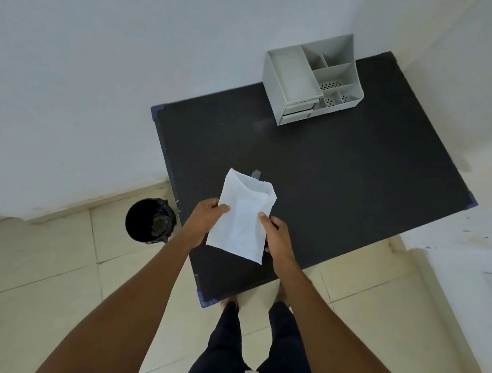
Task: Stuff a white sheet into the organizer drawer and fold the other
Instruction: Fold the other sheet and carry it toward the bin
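A white sheet, folded over on itself and a little creased, is held above the near part of the black table. My left hand pinches its left edge and my right hand grips its right edge. The grey desk organizer stands at the table's far edge, well away from both hands. Two small drawers sit at its front and both look pushed in. No second sheet is visible.
A black bin with a dark liner stands on the tiled floor left of the table. White walls close in behind and to the right. My legs stand at the table's near corner.
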